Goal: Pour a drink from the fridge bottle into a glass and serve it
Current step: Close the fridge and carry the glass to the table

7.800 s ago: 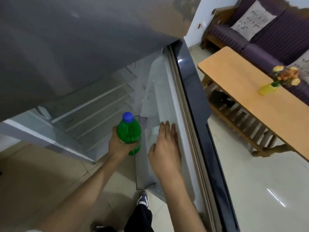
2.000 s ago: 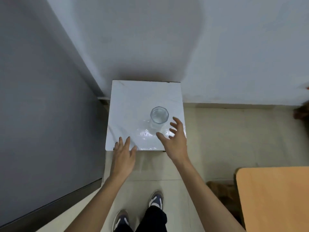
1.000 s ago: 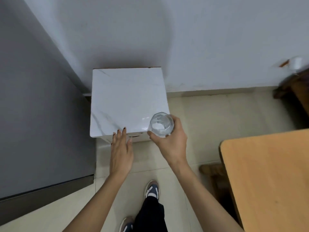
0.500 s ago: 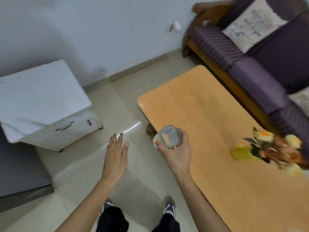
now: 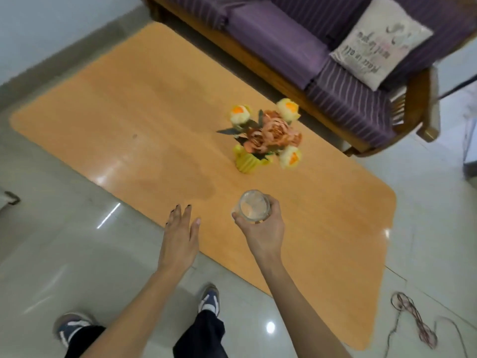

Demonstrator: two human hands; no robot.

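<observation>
Above the desk (image 5: 144, 104), near the flower pot (image 5: 246, 161), her right hand (image 5: 260, 228) has the glass (image 5: 254, 205) in its grip; left hand (image 5: 179, 236) spread, holding nothing.

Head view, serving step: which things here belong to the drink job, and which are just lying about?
In the job:
glass, held by the right hand
wooden table, under the glass
left hand, open and empty

Lying about:
flower pot on the table
purple sofa with cushion
cord on the floor
</observation>
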